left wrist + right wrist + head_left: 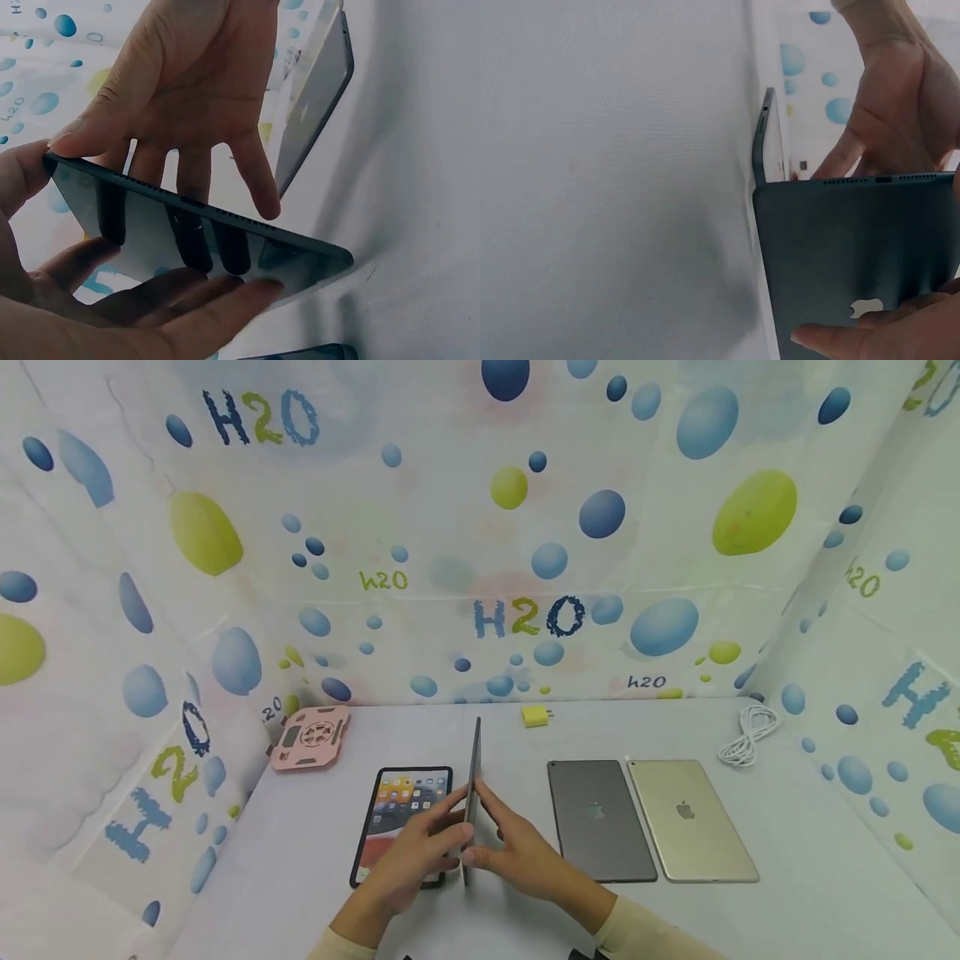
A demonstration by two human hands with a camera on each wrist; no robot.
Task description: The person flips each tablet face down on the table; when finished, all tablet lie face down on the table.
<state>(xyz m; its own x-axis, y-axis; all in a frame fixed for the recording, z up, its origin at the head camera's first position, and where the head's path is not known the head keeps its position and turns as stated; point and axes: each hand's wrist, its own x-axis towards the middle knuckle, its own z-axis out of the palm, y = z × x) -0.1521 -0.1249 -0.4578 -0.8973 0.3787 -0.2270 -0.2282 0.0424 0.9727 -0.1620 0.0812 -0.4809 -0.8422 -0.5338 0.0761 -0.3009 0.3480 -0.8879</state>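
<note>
A thin dark grey tablet (475, 768) stands on edge between my two hands, its bottom edge with speaker holes (191, 201) turned towards me. My left hand (412, 852) holds it from the screen side, fingers spread along the glossy glass and thumb at the edge. On the back, beside the Apple logo (866, 307), lie the fingers of my right hand (525, 856), with that thumb also at the near edge. Left of it lies a tablet with a lit home screen (390, 810), partly hidden by my left hand and wrist.
To the right lie a dark grey tablet (600, 827) and a gold tablet (693, 822), backs up. Farther back are a pink square case (311, 737), a yellow charger plug (536, 717) and a coiled white cable (747, 735). Patterned curtains (450, 527) enclose the white table (285, 860).
</note>
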